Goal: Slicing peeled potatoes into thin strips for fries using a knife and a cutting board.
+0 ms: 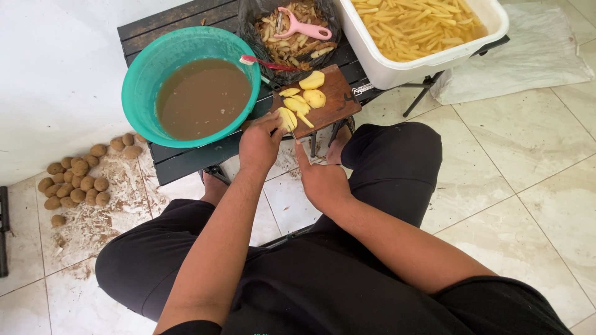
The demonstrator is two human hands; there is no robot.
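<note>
Potato slices [287, 118] stand on edge at the near corner of a wooden cutting board [332, 99], pinned under the fingers of the left hand [259, 141], which is closed down over them. Just beside it the right hand [323, 184] is curled shut with the forefinger stretched toward the board; whether it grips a knife cannot be told, since the handle is hidden. The two hands are close together but not touching. Both forearms reach out over the person's knees in black trousers, above a tiled floor.

Further along the board lie more peeled potato halves [313, 90] and loose slices. The board rests on the edge of a low dark slatted worktop [180, 160]. Left of it sits a teal basin [139, 80] of muddy brown water, with a red-handled brush [264, 62] lying across its rim. Beyond the board, a black bag holds potato peelings [292, 46], a pink peeler [303, 27] on top. At the far right, a white tub [397, 69] holds cut potato sticks in water. Unpeeled potatoes [77, 180] are heaped on the floor at the left by a wall.
</note>
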